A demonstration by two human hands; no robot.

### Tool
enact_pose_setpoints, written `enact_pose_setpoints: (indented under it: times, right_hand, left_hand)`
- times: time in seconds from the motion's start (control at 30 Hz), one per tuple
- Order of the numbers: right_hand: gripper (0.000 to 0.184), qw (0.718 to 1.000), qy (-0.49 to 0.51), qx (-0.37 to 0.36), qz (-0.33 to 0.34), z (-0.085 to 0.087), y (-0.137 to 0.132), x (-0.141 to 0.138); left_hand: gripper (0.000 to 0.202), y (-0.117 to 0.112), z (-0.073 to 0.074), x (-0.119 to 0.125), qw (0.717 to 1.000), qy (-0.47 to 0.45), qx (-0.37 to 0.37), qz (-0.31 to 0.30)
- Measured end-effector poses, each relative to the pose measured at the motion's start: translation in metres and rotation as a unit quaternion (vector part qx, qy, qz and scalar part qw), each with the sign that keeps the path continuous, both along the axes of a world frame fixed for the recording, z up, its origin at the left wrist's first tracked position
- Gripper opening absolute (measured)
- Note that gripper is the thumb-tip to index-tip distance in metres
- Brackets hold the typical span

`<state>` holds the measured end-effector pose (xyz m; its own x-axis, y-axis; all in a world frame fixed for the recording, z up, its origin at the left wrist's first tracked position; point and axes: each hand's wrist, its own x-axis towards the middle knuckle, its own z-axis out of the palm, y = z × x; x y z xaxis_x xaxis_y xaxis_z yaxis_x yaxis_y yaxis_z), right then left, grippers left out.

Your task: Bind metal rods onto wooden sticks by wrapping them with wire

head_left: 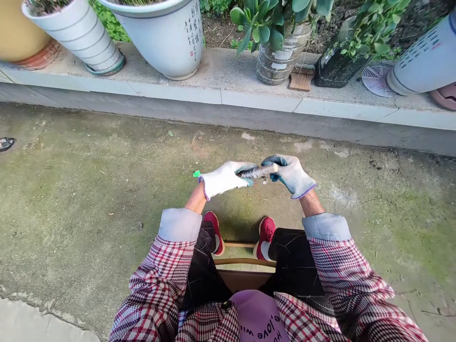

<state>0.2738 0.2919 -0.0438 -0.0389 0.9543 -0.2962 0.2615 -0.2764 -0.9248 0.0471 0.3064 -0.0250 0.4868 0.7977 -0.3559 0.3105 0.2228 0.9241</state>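
Observation:
Both my hands wear white work gloves with blue-green palms. My left hand (225, 179) and my right hand (291, 174) meet in front of me above the concrete ground, and both are closed on a thin grey metal tool (257, 172) that runs between them. I cannot make out what kind of tool it is. A small green scrap (196, 174) lies on the ground just left of my left hand. I sit on a wooden stool (244, 261) with my red shoes (265, 233) on the ground below my hands.
A raised concrete ledge (228, 76) runs across the back. On it stand two large white pots (170, 38), a clear plastic jug with a succulent (280, 56), a dark pot (335, 66), a small wooden brush (301, 79) and a white round grille (376, 78).

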Motion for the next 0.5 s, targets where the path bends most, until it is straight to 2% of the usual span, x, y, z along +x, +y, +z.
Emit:
enact_pose_setpoints:
  times: [0.07,0.13,0.2,0.23,0.3,0.37,0.4,0.43,0.5]
  right_hand:
    - [0.024,0.999,0.034,-0.008,-0.011,0.000,-0.001,-0.004]
    - [0.024,0.999,0.044,-0.012,0.015,0.003,-0.003,-0.011]
    - [0.025,0.997,0.028,-0.019,0.065,0.006,-0.006,-0.017]
    - [0.025,0.995,0.016,-0.025,0.092,0.009,-0.008,-0.020]
    - [0.027,0.990,-0.007,-0.036,0.139,0.013,-0.011,-0.024]
    - [0.028,0.987,-0.030,-0.039,0.156,0.015,-0.012,-0.023]
    - [0.027,0.987,-0.041,-0.034,0.153,0.015,-0.012,-0.021]
    - [0.025,0.988,-0.054,-0.026,0.143,0.014,-0.011,-0.018]
    - [0.022,0.991,-0.069,-0.013,0.112,0.010,-0.007,-0.008]
  left_hand:
    - [0.050,0.007,0.002,0.000,0.996,-0.055,0.016,0.071]
    - [0.050,0.016,-0.001,-0.004,0.983,-0.099,0.016,0.157]
    - [0.050,0.023,-0.008,-0.009,0.972,-0.091,0.021,0.214]
    - [0.050,0.025,-0.012,-0.013,0.973,-0.061,0.040,0.220]
    - [0.049,0.025,-0.018,-0.018,0.975,0.061,0.107,0.185]
    - [0.045,0.021,-0.021,-0.020,0.962,0.205,0.156,0.088]
    - [0.041,0.017,-0.022,-0.019,0.955,0.251,0.155,0.033]
    - [0.037,0.013,-0.021,-0.016,0.955,0.263,0.135,-0.011]
    - [0.031,0.004,-0.019,-0.010,0.974,0.210,0.072,-0.053]
